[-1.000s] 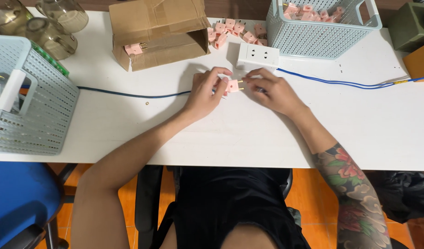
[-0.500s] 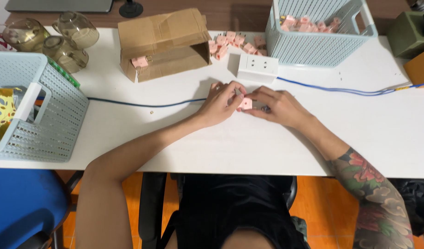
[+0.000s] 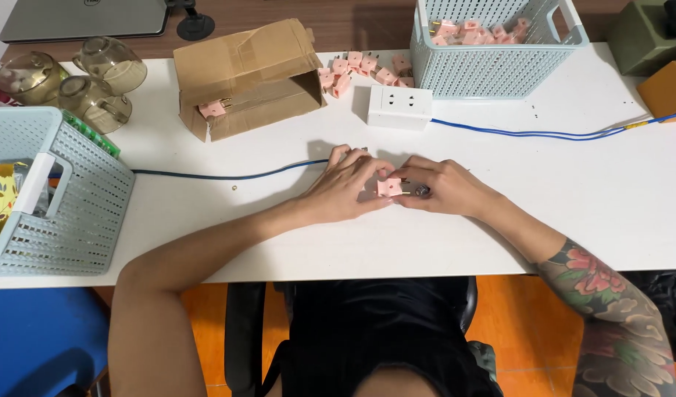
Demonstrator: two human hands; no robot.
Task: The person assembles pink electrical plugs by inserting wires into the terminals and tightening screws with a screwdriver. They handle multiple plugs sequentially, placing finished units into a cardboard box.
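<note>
head | left hand (image 3: 349,184), right hand (image 3: 444,187) pinch pink plug (image 3: 388,187) | plug half hidden by fingers

Both arms are bare to above the elbow. The right forearm (image 3: 610,309) carries a dense tattoo of red-pink flowers with green leaves on dark shading. A black, probably sleeveless top (image 3: 374,331) covers the torso. Neither the left hand (image 3: 349,187) nor the right hand (image 3: 444,190) shows rings.

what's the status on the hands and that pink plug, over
Left hand and right hand both pinching the pink plug just above the table. Blue cable behind the hands, not blocking.
</note>
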